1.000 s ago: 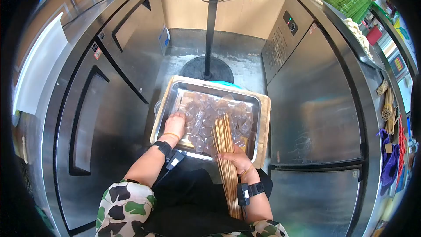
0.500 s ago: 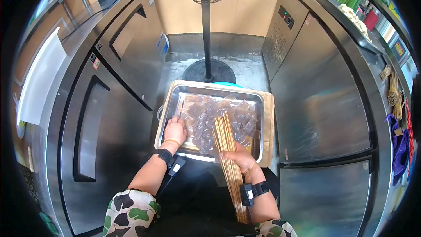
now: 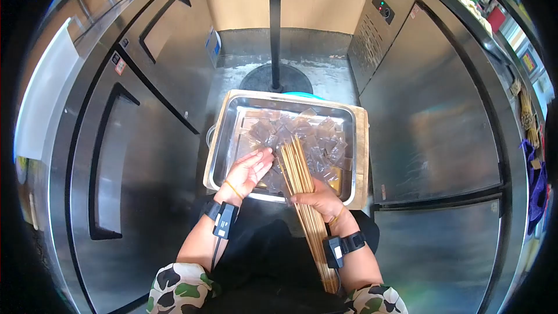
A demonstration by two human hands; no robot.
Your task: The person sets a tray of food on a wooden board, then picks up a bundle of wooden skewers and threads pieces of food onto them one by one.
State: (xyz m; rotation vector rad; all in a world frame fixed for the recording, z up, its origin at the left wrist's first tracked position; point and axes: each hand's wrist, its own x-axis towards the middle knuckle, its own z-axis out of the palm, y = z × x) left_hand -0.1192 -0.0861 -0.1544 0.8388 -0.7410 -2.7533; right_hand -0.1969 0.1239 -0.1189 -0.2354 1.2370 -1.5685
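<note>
My right hand [image 3: 321, 199] is wrapped round a thick bundle of bamboo skewers [image 3: 308, 197], whose upper ends lean over the tray. In front of me is a shallow metal tray [image 3: 220, 157]. A loose heap of thin, dark translucent squares [image 3: 328, 142], shiny like film or jelly sheets, lies inside it. Over the tray's left part, my left hand [image 3: 250, 170] is turned palm up with its fingers extended, beside the heap and left of the skewers. I see nothing held in it. The bundle hides part of the heap.
Under the tray is a wooden board [image 3: 361, 157]. Steel cabinets [image 3: 430, 110] stand close on both sides. Beyond the tray is a fan's round base [image 3: 256, 78] with its pole [image 3: 275, 29]. More skewers [image 3: 528, 110] lie on the right counter.
My left hand has lifted from the tray's left side, moved right towards the skewers and turned palm up. My right hand still grips the bundle. The view has shifted slightly.
</note>
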